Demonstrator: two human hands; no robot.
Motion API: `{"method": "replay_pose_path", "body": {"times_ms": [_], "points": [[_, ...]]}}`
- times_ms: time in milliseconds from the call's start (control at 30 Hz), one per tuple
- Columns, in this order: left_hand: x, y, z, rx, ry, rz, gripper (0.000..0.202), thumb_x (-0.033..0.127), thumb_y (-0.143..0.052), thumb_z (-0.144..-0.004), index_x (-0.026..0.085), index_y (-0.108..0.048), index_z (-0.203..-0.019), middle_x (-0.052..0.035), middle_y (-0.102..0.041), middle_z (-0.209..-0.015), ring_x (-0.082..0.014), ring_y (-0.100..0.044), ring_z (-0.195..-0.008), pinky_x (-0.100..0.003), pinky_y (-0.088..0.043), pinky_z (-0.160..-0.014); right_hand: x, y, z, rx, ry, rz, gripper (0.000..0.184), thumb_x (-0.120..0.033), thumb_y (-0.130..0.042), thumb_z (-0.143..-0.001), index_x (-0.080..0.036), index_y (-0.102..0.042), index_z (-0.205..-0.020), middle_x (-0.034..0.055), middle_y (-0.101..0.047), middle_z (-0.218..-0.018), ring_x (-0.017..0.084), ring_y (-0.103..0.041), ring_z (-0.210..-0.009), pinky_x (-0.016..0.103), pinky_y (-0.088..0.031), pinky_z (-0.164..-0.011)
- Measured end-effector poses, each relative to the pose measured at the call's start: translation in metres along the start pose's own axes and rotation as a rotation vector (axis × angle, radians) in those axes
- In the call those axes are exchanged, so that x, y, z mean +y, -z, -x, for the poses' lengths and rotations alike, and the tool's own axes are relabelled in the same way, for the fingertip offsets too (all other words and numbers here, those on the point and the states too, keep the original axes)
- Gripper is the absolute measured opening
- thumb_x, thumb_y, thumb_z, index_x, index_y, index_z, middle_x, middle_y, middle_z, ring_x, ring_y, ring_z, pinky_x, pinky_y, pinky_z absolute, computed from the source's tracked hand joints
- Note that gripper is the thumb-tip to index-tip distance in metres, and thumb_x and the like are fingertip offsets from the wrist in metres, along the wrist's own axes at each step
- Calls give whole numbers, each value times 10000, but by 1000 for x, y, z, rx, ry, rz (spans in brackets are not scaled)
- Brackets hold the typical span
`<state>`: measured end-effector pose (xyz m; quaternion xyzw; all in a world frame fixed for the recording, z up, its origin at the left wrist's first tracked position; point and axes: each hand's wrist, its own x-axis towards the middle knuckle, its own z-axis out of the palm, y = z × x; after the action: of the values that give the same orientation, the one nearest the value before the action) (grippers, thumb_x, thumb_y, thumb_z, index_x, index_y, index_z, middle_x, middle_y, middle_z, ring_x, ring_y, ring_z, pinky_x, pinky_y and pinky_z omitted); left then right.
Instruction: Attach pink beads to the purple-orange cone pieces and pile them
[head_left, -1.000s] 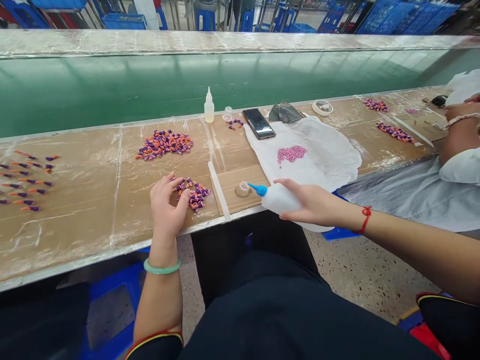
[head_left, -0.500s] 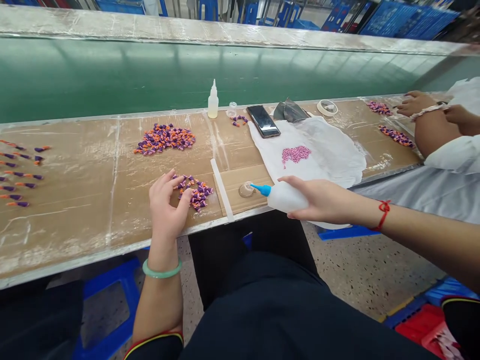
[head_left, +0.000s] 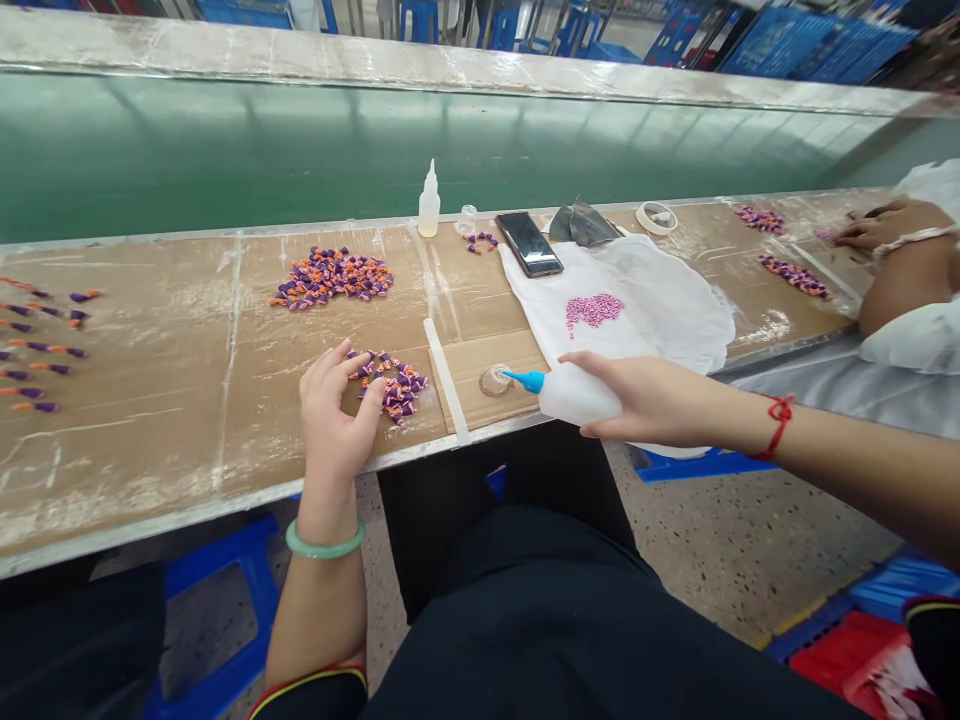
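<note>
In my right hand (head_left: 622,400) is a white squeeze bottle (head_left: 574,393) with a blue nozzle, tipped on its side. The nozzle's tip points left at a small clear round dish (head_left: 495,380) on a cardboard piece (head_left: 480,350). Fingers spread, my left hand (head_left: 337,410) rests at the left side of a small pile of purple, pink and orange pieces (head_left: 401,390); its fingertips partly cover the pile. Between that pile and the dish lies a white strip (head_left: 448,385). Tiny pink beads (head_left: 595,311) are heaped on a white cloth (head_left: 667,300).
Behind are a larger pile of pieces (head_left: 334,277), an upright dropper bottle (head_left: 429,200), a phone (head_left: 529,244) and a tape roll (head_left: 656,217). Rows of pieces (head_left: 45,350) lie far left. A co-worker's hand (head_left: 892,225) is at the right. A green belt (head_left: 300,150) runs behind the table.
My left hand and the bottle in my right hand stay nearly still, with the nozzle at the dish. The co-worker's hand has shifted right along the table.
</note>
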<state>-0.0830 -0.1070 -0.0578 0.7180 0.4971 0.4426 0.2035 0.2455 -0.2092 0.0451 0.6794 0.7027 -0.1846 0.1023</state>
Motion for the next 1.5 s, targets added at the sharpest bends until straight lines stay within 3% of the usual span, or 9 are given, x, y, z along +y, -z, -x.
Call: {"method": "replay_pose_path", "body": {"times_ms": [467, 667, 1033, 1500], "points": [[-2, -1, 0, 4, 1, -6, 283, 375, -641, -885, 225, -716, -1113, -110, -659, -1366, -305, -529, -1347, -521, -377, -1168, -6, 10, 0, -23, -12, 52, 703, -422, -668, -732, -186, -526, -1379, 126, -749, -927, 359, -710, -809, 361, -467, -627], [-2, -1, 0, 14, -12, -3, 285, 366, -639, -889, 203, -719, -1109, -136, -665, -1352, -308, -534, -1341, -524, -384, -1165, -6, 13, 0, -21, 0, 54, 675, -408, -661, -737, -200, -537, -1367, 115, -747, -903, 343, -704, -784, 350, -452, -610], [-3, -1, 0, -2, -10, -30, 273, 374, -626, -898, 230, -706, -1116, -106, -657, -1362, -306, -532, -1345, -533, -385, -1167, -6, 15, -2, -21, 30, 71, 660, -399, -665, -742, -213, -540, -1363, 103, -752, -886, 323, -702, -752, 331, -438, -577], [-2, -1, 1, 6, 7, -24, 275, 357, -637, -891, 225, -712, -1121, -108, -658, -1361, -305, -529, -1345, -516, -390, -1164, 0, 15, -1, -6, -23, -42, 739, -440, -676, -741, -208, -485, -1416, 140, -735, -983, 385, -698, -846, 450, -517, -684]]}}
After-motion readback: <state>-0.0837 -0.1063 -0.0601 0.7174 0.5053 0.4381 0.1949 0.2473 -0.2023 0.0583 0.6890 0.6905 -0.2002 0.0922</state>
